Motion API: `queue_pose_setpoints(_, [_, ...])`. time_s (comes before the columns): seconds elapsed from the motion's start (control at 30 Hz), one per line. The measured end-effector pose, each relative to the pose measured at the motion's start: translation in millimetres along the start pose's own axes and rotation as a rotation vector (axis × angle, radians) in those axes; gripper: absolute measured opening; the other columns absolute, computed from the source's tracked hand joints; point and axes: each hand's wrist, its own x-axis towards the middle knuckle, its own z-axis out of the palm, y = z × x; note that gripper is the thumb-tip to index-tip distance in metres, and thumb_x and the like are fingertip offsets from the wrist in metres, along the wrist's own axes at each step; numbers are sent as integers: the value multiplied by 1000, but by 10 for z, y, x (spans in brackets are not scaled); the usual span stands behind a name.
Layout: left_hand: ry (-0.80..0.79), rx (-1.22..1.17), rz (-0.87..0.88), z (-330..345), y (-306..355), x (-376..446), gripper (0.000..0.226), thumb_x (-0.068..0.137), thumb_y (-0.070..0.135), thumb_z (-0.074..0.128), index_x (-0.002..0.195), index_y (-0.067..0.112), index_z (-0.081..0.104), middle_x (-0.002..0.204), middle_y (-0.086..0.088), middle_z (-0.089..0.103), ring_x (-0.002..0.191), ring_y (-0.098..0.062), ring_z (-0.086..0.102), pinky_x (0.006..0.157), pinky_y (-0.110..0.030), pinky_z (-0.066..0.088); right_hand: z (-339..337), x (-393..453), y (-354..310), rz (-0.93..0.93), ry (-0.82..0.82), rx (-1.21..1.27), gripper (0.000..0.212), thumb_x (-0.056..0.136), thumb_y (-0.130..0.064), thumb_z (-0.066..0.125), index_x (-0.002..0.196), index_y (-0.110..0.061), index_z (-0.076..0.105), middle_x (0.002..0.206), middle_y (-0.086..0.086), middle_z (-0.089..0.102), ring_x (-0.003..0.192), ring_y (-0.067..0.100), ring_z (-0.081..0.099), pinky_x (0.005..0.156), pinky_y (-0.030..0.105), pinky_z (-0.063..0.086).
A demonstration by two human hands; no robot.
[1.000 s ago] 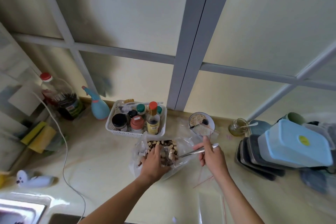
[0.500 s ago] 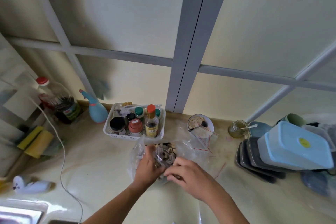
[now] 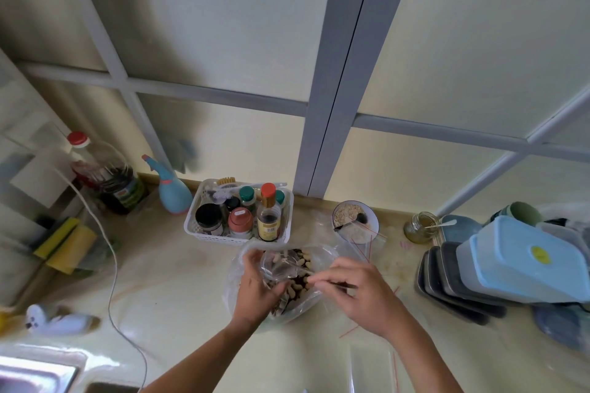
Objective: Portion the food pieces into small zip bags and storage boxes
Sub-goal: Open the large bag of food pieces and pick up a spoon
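A: Where do things stand?

B: The left hand (image 3: 255, 289) pinches a small zip bag (image 3: 281, 266) open over the big bag (image 3: 236, 293) of food pieces (image 3: 298, 284) on the counter (image 3: 178, 265). The right hand (image 3: 360, 293) has its fingers curled around a thin metal utensil (image 3: 343, 284), tip at the small bag's mouth.

A: What could go wrong?

B: The film is slack. If the mouth folds shut, pieces will likely drop back or skid onto the counter. Loose zip bags (image 3: 364, 246) and the bowl (image 3: 356, 222) lie just beyond; a wide right elbow could knock them. The boxes (image 3: 523, 265) sit well apart, stacked at the right.
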Motion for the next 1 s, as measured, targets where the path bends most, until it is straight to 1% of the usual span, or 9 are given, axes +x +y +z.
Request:
queue_pose_setpoints(0.1, [77, -34, -1, -29, 40, 7, 87, 72, 33, 89, 130, 31, 25, 125, -2, 54, 111, -21, 61, 95, -36, 55, -165, -10, -44, -45, 198, 123, 16, 97, -22, 69, 105, -29, 81, 81, -13, 67, 69, 13, 64, 63, 27, 51])
queue_pose_setpoints(0.2, [98, -46, 104, -17, 127, 7, 85, 73, 35, 89, 128, 43, 25, 124, 11, 50, 114, -5, 59, 94, -24, 53, -248, -22, -21, -1, 381, 210, 21, 100, -17, 61, 100, -27, 80, 76, -10, 68, 61, 15, 61, 57, 29, 52])
queue_pose_setpoints(0.27, [86, -38, 141, 6, 190, 16, 83, 75, 39, 87, 129, 48, 24, 124, 9, 51, 116, -5, 57, 95, -23, 52, -252, 0, 5, 52, 459, 224, 22, 102, -20, 58, 95, -24, 79, 71, -14, 66, 57, 12, 59, 53, 30, 50])
queue_pose_setpoints(0.37, [64, -1, 161, 31, 190, 16, 77, 78, 46, 83, 132, 40, 29, 123, 7, 51, 115, -10, 56, 98, -33, 52, -223, 53, 35, 15, 497, 47, 28, 102, -28, 56, 87, -19, 78, 67, -21, 63, 58, 5, 59, 54, 18, 43])
queue_pose_setpoints(0.5, [82, 7, 155, 7, 133, -15, 73, 76, 42, 84, 129, 31, 35, 117, 12, 49, 109, -5, 55, 93, -34, 53, -85, 67, 179, -74, 476, -153, 41, 106, -37, 48, 82, -17, 75, 73, -10, 69, 63, 11, 65, 54, 35, 51])
queue_pose_setpoints(0.7, [-1, 86, 137, -36, -64, -51, 72, 81, 40, 78, 134, 19, 35, 120, 3, 56, 106, -12, 59, 91, -29, 52, 126, 45, 233, -199, 600, -360, 52, 110, -32, 44, 71, -7, 68, 61, 2, 62, 48, 21, 56, 43, 35, 46])
queue_pose_setpoints(0.77, [-142, 118, 202, -90, -74, -91, 60, 84, 40, 72, 129, 23, 35, 112, 6, 60, 95, -8, 61, 82, -28, 54, 161, 58, 285, -176, 580, -384, 52, 110, -34, 42, 72, -10, 68, 60, 1, 62, 48, 21, 57, 43, 34, 46])
queue_pose_setpoints(0.87, [-430, 224, 281, -125, -113, -153, 46, 87, 43, 64, 120, 29, 36, 100, 7, 65, 82, -12, 63, 73, -34, 55, 223, 125, 372, -55, 398, -376, 57, 110, -49, 31, 77, -17, 65, 62, 0, 62, 53, 15, 58, 47, 34, 48])
queue_pose_setpoints(1.0, [-484, 288, 332, -87, -145, -225, 42, 87, 44, 62, 119, 27, 41, 93, 4, 64, 75, -15, 59, 70, -32, 52, 434, 305, 518, 198, 96, -294, 48, 102, -57, 32, 92, -21, 62, 75, -7, 61, 66, 5, 55, 58, 22, 42])
